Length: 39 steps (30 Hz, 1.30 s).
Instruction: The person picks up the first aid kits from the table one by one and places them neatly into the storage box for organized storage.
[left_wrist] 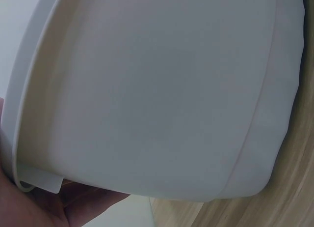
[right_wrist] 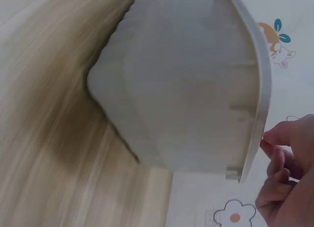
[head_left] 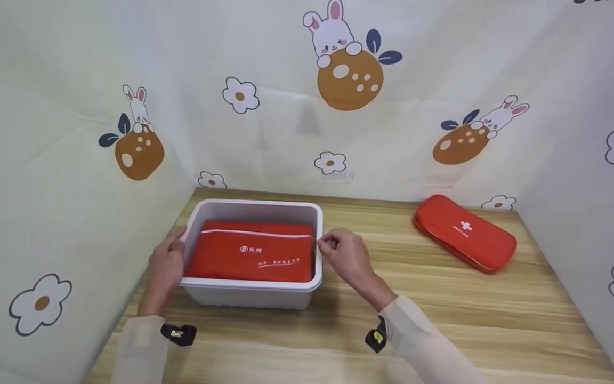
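Observation:
A red fabric pouch (head_left: pixel 253 256) with white print and a white line across its upper part lies flat inside a white plastic bin (head_left: pixel 248 285). My left hand (head_left: pixel 167 264) grips the bin's left rim; in the left wrist view its fingers (left_wrist: pixel 91 205) curl beneath the rim. At the right rim, my right hand (head_left: pixel 347 253) has thumb and forefinger pinched together, close to the right end of the pouch's white line. A sliver of red shows at those fingertips (right_wrist: pixel 267 137) in the right wrist view; the exact part pinched is too small to tell.
A smaller red first aid case (head_left: pixel 467 234) with a white cross lies on the wood-grain table (head_left: pixel 392 277), right of the bin. Pale printed cloth walls (head_left: pixel 275 138) stand behind and on both sides. The bin is close to the left wall.

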Motion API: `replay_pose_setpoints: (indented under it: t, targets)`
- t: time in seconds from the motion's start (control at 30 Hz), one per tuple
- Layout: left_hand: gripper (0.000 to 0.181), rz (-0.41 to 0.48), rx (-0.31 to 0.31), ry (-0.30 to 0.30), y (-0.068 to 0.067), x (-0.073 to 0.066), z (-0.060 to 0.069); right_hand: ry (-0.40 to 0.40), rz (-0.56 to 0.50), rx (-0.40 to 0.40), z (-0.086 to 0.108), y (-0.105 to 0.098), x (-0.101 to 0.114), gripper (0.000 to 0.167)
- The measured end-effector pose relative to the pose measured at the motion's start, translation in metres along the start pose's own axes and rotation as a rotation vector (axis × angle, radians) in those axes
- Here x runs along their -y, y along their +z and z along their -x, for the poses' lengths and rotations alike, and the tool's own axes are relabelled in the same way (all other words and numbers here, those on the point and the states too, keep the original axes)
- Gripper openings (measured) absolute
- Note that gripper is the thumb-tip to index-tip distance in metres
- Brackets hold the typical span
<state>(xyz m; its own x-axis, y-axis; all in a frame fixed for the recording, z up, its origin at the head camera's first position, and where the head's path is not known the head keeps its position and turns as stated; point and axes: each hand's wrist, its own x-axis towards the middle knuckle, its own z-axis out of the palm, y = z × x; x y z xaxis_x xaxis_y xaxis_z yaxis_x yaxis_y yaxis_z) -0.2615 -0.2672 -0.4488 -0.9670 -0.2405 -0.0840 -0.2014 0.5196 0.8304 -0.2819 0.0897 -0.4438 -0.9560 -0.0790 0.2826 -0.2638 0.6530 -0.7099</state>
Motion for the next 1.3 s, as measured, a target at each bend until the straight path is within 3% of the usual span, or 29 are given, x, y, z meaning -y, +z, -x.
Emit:
replay_pose_setpoints:
  t: [0.13, 0.3, 0.43, 0.8, 1.0, 1.3]
  targets:
    - [0.051, -0.007, 0.007, -0.001, -0.001, 0.0, 0.0, -0.038, 0.038, -0.083, 0.001, -0.007, -0.017, 0.007]
    - [0.051, -0.016, 0.002, 0.0, -0.001, 0.0, 0.0, 0.02, 0.114, -0.129, 0.004, -0.018, -0.043, 0.013]
    - [0.051, -0.011, 0.004, -0.013, -0.001, 0.002, 0.0, 0.095, 0.18, -0.147, 0.008, -0.029, -0.069, 0.021]
    - [0.052, 0.016, 0.026, -0.039, 0.0, 0.0, 0.001, 0.408, 0.213, -0.096, 0.018, -0.08, -0.143, 0.029]
    - [0.052, 0.013, 0.026, -0.024, 0.001, 0.0, 0.001, 0.496, 0.246, -0.178, 0.025, -0.111, -0.176, 0.03]
    - [0.051, -0.008, -0.011, 0.001, -0.001, 0.001, 0.0, 0.671, 0.221, -0.275, 0.034, -0.15, -0.219, 0.043]
